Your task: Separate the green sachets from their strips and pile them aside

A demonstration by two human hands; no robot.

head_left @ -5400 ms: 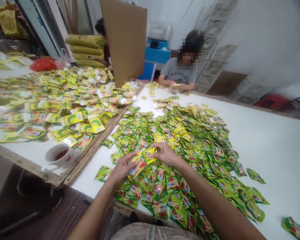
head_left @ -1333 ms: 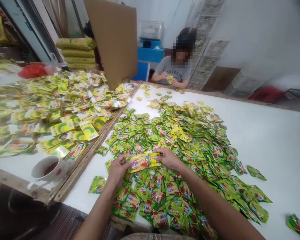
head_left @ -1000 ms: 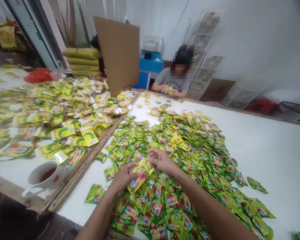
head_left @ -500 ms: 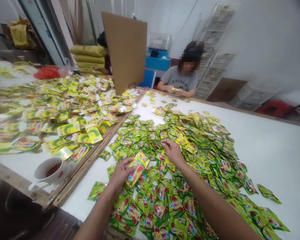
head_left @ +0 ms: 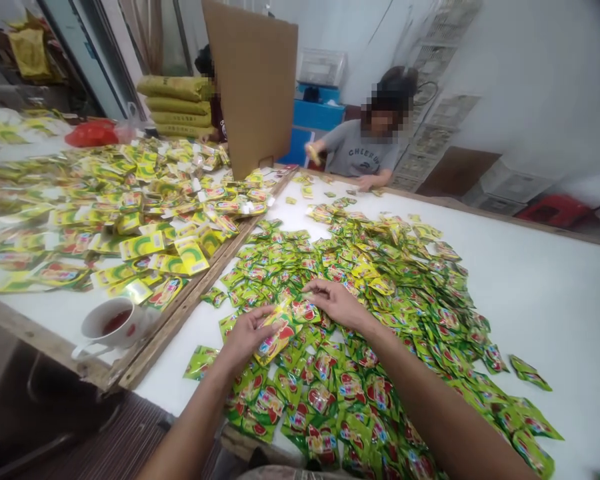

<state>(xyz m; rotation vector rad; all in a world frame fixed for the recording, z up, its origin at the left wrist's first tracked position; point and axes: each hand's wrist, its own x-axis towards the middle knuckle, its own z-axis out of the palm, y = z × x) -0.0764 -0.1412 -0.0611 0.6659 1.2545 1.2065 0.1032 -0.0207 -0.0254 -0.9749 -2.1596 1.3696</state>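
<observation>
Left hand (head_left: pixel 250 337): thumb and fingers closed round a yellow printed carton (head_left: pixel 275 343); carton tilted, upper end toward the right hand, just above the near part of the sachet heap.
Right hand (head_left: pixel 335 303): fingertips pinching a green sachet (head_left: pixel 305 311) right at the carton's upper end; whether any of it sits inside cannot be told.
Sachet heap (head_left: pixel 420 320): green, watermelon-printed, spread under and around both hands; reaches the near edge of the white worktop (head_left: pixel 545 287); some yellow pieces on top, a few strays at right.
Carton pile (head_left: pixel 140 213): yellow, many with white flaps showing, loose across the left-hand worktop.
Wooden rail (head_left: pixel 200 283): runs between the carton pile and the sachet heap.
Cup (head_left: pixel 125 337): white, dark reddish drink inside, upright beside the rail at the near corner, left of the left forearm.
Cardboard panel (head_left: pixel 255 87): upright at the far end of the rail; hides most of a second person.
Co-worker (head_left: pixel 363 153): grey shirt, across the worktop; one hand raised with a yellow item, the other low at the far edge.
Far left: red plastic bag (head_left: pixel 91 133) beyond the cartons; stacked yellow sacks (head_left: pixel 177 107) behind.
Back wall: blue boxes (head_left: pixel 317 115) beneath a pale crate (head_left: pixel 323 67).
</observation>
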